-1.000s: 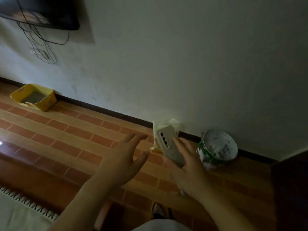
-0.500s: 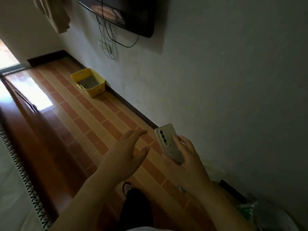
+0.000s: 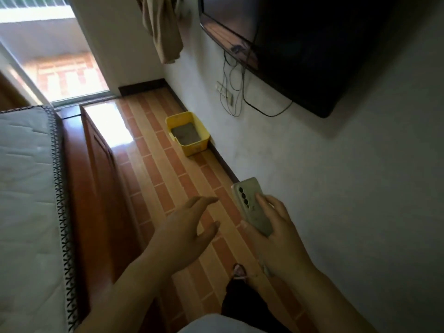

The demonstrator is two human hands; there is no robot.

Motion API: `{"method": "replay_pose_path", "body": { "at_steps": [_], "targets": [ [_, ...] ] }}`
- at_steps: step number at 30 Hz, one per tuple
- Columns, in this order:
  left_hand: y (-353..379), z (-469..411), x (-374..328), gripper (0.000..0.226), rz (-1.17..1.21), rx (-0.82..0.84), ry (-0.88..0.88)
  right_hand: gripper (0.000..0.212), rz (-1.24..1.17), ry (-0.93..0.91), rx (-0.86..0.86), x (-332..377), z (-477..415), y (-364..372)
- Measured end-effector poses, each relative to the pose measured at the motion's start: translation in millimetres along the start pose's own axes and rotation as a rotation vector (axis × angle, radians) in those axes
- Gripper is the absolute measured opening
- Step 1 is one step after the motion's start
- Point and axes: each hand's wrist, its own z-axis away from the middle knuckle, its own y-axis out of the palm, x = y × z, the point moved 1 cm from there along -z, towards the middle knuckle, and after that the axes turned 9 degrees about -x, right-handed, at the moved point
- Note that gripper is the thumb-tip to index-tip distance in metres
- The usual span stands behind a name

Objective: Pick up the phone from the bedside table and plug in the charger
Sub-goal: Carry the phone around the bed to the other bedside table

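My right hand (image 3: 276,231) grips a pale phone (image 3: 249,203), its back with the camera lenses facing me, held above the tiled floor near the wall. My left hand (image 3: 189,224) hovers just left of it, fingers spread and empty. Far ahead on the wall, a white power strip (image 3: 224,92) hangs below a dark television (image 3: 300,44), with thin cables (image 3: 234,75) dangling around it. I cannot tell which cable is the charger.
A yellow bin (image 3: 188,133) stands on the floor against the wall. A bed with a white mattress (image 3: 26,188) and wooden frame (image 3: 96,164) fills the left side. A cloth (image 3: 163,27) hangs near the bright doorway (image 3: 60,68). My foot (image 3: 240,272) is below.
The view has swung left along the wall, bringing the television, power strip, bed and doorway into sight. The white bowl and bag have left the frame. Both hands hold the same pose.
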Motion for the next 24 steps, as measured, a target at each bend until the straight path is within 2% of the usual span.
{"method": "replay_pose_path", "body": {
  "at_steps": [5,11,15,24],
  "targets": [
    [-25,-88,64,0.052,0.022,-0.097,-0.069,0.066,-0.042,-0.037,0.101,11,-113,58],
    [-66,-210,130,0.051,-0.023,-0.103,-0.129,0.082,-0.055,-0.088,0.189,44,-268,118],
    [-111,-285,177,0.051,-0.072,-0.183,-0.181,0.065,-0.122,-0.156,0.256,80,-365,167],
    [-204,-390,325,0.052,-0.011,-0.386,-0.392,0.062,-0.176,-0.246,0.458,157,-529,331]
  ]
}}
